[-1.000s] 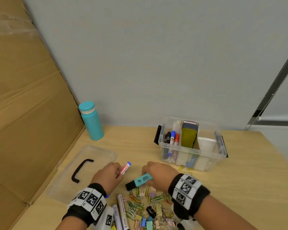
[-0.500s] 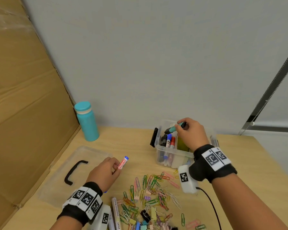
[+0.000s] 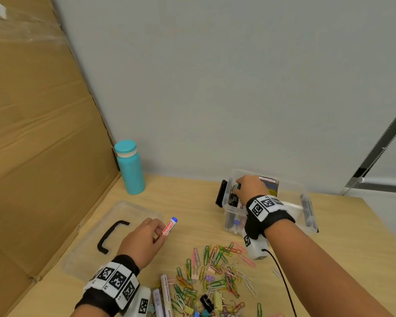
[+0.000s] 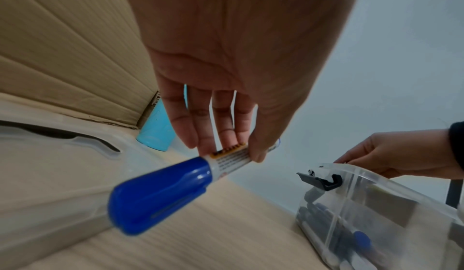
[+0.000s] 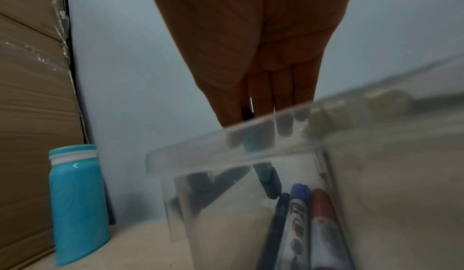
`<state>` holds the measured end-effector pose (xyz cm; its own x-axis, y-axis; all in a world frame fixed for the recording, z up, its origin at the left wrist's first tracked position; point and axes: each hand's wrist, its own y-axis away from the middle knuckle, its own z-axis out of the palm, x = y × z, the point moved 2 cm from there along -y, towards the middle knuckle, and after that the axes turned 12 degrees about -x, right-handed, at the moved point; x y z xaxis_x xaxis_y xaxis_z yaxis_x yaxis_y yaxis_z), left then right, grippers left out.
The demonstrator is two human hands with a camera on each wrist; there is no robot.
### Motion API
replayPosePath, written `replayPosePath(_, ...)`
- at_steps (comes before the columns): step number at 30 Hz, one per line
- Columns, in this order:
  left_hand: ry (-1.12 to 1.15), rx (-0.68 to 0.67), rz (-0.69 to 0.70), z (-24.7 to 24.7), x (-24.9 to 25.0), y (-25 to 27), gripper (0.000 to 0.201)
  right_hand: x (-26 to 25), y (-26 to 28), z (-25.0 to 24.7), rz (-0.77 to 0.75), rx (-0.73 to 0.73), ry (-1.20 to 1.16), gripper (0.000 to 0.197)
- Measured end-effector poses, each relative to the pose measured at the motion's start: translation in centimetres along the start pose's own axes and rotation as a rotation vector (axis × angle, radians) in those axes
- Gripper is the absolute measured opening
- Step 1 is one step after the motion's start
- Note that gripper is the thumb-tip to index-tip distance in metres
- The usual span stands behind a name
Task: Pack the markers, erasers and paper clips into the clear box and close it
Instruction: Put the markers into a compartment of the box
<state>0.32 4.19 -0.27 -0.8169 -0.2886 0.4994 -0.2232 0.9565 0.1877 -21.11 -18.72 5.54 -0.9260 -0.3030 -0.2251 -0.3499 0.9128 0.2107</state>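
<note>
My right hand (image 3: pixel 238 188) reaches into the left compartment of the clear box (image 3: pixel 308 210) and pinches a teal highlighter (image 5: pixel 264 172), which points cap-down among the blue marker (image 5: pixel 298 212) and red marker (image 5: pixel 323 222) stored there. Felt erasers (image 3: pixel 271 187) fill the middle compartment. My left hand (image 3: pixel 161 232) hovers over the table beside the lid and pinches a blue-capped whiteboard marker (image 4: pixel 163 194) between thumb and fingers (image 4: pixel 227 141). Several coloured paper clips (image 3: pixel 215 271) lie loose on the table in front of me. Two more markers (image 3: pixel 164 296) lie near my left wrist.
The clear lid (image 3: pixel 89 255) with its black handle (image 3: pixel 111 235) lies flat at the left, against a cardboard sheet (image 3: pixel 37 138). A teal bottle (image 3: pixel 130 169) stands in the back corner. The box has a black latch (image 3: pixel 221 196) on its left end. A black cable (image 3: pixel 281 277) trails from my right wrist.
My right hand carried the teal highlighter from the clip pile to the box and has now lowered it into the left compartment. My left hand has stayed put with its marker.
</note>
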Motion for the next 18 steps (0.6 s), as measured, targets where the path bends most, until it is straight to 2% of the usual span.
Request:
replayPosePath(9, -0.008, -0.011, 0.016, 0.4, 0.8, -0.1, 0.014, -0.1, -0.3, 1.9, -0.053, -0.386, 0.432, 0.041)
replayPosePath(11, -0.010, -0.015, 0.023, 0.4, 0.9, -0.1, 0.014, 0.1, 0.2, 1.6, -0.068, -0.348, 0.348, 0.040)
replayPosePath(15, -0.029, -0.017, 0.037, 0.4, 1.0, 0.0, 0.014, 0.9, 1.5, 0.1, -0.106, -0.092, 0.079, 0.033)
replayPosePath(18, -0.027, -0.013, 0.044, 0.2, 1.2, 0.1, 0.014, 1.6, 2.7, -0.5, -0.164, 0.016, -0.020, 0.032)
